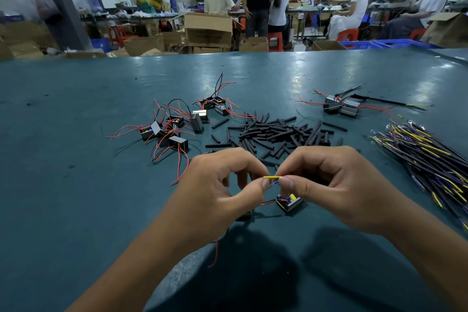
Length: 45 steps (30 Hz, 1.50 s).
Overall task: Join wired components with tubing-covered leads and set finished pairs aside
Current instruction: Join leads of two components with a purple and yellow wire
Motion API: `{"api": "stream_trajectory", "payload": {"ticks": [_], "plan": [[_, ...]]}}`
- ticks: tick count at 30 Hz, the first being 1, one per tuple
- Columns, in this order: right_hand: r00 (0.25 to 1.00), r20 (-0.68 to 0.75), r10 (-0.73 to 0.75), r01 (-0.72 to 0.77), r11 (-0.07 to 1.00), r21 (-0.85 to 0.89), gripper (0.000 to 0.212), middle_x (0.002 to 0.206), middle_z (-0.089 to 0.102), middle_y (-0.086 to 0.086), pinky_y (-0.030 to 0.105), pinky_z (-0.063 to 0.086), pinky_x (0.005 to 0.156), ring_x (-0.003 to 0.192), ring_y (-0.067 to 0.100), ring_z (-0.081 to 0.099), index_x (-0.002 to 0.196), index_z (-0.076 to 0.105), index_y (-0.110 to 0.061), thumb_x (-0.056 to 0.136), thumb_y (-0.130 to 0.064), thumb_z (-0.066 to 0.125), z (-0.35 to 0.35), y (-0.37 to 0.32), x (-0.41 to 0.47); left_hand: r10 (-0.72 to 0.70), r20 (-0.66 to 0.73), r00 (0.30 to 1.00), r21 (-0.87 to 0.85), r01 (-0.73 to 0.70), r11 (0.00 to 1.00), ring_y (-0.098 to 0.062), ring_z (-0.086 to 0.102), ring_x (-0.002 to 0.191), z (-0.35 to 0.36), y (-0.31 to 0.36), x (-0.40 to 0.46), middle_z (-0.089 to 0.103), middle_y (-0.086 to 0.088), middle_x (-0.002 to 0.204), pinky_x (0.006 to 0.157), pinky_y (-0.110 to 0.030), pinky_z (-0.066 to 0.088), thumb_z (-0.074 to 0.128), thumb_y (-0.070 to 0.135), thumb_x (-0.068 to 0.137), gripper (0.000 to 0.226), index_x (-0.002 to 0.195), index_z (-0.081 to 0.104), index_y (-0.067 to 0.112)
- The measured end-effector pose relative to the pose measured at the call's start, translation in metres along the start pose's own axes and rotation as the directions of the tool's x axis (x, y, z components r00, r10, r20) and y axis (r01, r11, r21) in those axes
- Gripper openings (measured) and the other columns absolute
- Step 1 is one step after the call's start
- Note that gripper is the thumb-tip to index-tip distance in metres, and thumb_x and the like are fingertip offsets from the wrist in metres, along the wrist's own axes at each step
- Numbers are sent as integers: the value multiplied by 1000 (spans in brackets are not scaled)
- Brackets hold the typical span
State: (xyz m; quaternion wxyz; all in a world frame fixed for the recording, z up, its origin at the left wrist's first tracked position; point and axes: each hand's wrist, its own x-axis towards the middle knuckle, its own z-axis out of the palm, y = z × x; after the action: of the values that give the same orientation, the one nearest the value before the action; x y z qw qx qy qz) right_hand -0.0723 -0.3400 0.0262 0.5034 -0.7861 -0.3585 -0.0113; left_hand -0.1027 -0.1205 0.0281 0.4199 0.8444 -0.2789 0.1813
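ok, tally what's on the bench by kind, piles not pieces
Black tubing pile: 1
Yellow-purple lead bundle: 1
Loose component scatter: 1
Set-aside component group: 1
Component being wired: 1
Total: 5

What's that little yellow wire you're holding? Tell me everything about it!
The yellow wire is thin, short and straight, with a smooth plastic-looking coat. It lies level in the air above the green table, between the two hands. The left hand pinches one end and the right hand pinches the other. A tiny blue wire crosses just under it. Below hangs a small black component. Whether the yellow wire is joined to it, I cannot tell.
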Motion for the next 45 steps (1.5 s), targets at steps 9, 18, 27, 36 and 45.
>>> {"api": "stream_trajectory", "payload": {"ticks": [9, 18, 27, 36, 45], "plan": [[999, -14, -29, 28, 999, -40, 8, 74, 68, 4, 42, 51, 57, 62, 27, 61, 90, 71, -26, 90, -33, 68, 3, 1, 1, -39, -55, 998, -35, 37, 999, -18, 52, 60, 4, 3, 0, 60, 8, 68, 58, -39, 43, 63, 27, 79, 7, 73, 67, 25], [997, 59, -54, 65, 978, -200, 5, 69, 67, -1, 39, 48, 53, 58, 19, 61, 89, 70, -27, 91, -30, 68, 1, 3, 0, 269, 156, 950, 444, -311, 840, -25, 49, 71, -4, -4, 3, 54, 0, 75, 63, -43, 46, 67, 9, 75, 6, 77, 62, 8], [1000, -21, -1, 2, 998, 56, 5, 71, 68, 3, 16, 47, 61, 63, 8, 62, 83, 70, -22, 88, -22, 69, -5, 4, 2, 199, -30, 980, 305, -181, 935, -13, 49, 71, -18, -10, 5, 54, 7, 76, 67, -23, 40, 57, 10, 82, 6, 77, 61, 11], [1000, 10, -13, 13, 1000, 27, 10, 73, 67, 8, 36, 50, 56, 64, 30, 60, 88, 72, -24, 88, -33, 69, -1, 1, 1, -104, 150, 983, -224, 136, 965, -31, 59, 68, -1, -10, 0, 68, -1, 84, 62, -52, 49, 71, 43, 86, 15, 90, 73, 29], [999, 32, -12, 10, 999, 51, 17, 73, 66, 10, 43, 52, 58, 64, 33, 59, 91, 71, -23, 89, -40, 67, 1, 3, 1, -165, 161, 973, -368, 214, 905, -36, 40, 58, 4, -13, -2, 54, 9, 69, 51, -50, 33, 68, 40, 85, 18, 81, 65, 23]]}}
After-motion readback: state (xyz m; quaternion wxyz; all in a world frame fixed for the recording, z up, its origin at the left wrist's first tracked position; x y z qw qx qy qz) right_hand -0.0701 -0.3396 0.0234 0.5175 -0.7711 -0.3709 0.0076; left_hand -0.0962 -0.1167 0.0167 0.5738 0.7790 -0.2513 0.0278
